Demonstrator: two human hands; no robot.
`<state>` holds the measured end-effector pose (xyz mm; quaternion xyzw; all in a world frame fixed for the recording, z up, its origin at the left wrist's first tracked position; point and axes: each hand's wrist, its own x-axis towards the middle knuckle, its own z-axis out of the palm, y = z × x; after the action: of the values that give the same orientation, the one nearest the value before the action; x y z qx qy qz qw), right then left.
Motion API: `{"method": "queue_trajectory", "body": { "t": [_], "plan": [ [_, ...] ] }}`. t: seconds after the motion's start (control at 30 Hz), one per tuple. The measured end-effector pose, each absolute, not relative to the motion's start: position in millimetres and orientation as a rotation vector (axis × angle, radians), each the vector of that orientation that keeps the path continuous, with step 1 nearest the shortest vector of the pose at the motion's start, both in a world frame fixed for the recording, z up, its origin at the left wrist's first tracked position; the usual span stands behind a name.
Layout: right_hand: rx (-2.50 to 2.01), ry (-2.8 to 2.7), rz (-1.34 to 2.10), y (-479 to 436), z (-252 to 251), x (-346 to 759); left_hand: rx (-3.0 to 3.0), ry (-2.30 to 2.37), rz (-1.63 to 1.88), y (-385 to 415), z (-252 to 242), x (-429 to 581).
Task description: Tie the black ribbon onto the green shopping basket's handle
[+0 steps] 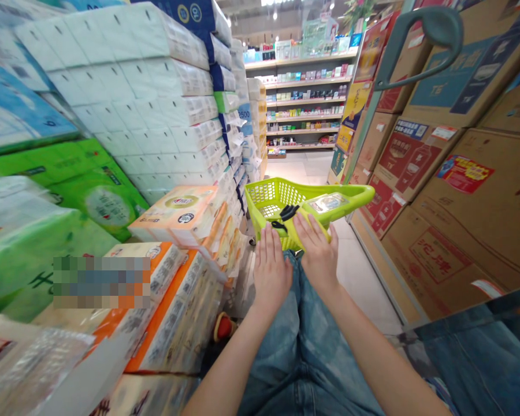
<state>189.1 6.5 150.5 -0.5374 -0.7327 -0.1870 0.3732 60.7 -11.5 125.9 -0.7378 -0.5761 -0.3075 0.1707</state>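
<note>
A lime-green plastic basket (266, 190) with perforated sides stands low in front of my knees, its long handle slanting toward the right. On its near rim lies my left hand (272, 266), palm down, fingers stretched out side by side. My right hand (316, 245) rests on a yellow part with black prongs (288, 214) at the basket's near side, its fingers extended and slightly apart. The hands are close to each other but do not overlap. What lies under the palms is hidden.
Tall stacks of tissue packs (130, 75) line the left, with orange-and-white packs (177, 214) nearer. Cardboard cartons (468, 202) fill the right side, below a grey handle (385, 75). Shelves (303, 101) stand at the aisle's end. Another person's denim clothing (485, 358) is at the lower right.
</note>
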Motion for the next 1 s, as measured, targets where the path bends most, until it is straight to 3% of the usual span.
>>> {"method": "queue_trajectory", "body": {
  "t": [0.27,0.57,1.0],
  "plan": [
    [-1.686,-1.563,-0.421,28.9,156.3,247.2,-2.121,-1.634,-0.887,-14.4,126.9,62.9],
    [-1.354,-1.89,-0.354,-7.3,152.4,161.1,-2.067,-1.629,-0.89,-12.2,126.8,61.7],
    [-1.582,-1.638,-0.403,17.7,151.1,243.2,-2.1,-1.635,-0.869,-13.4,126.6,61.7]
  ]
}}
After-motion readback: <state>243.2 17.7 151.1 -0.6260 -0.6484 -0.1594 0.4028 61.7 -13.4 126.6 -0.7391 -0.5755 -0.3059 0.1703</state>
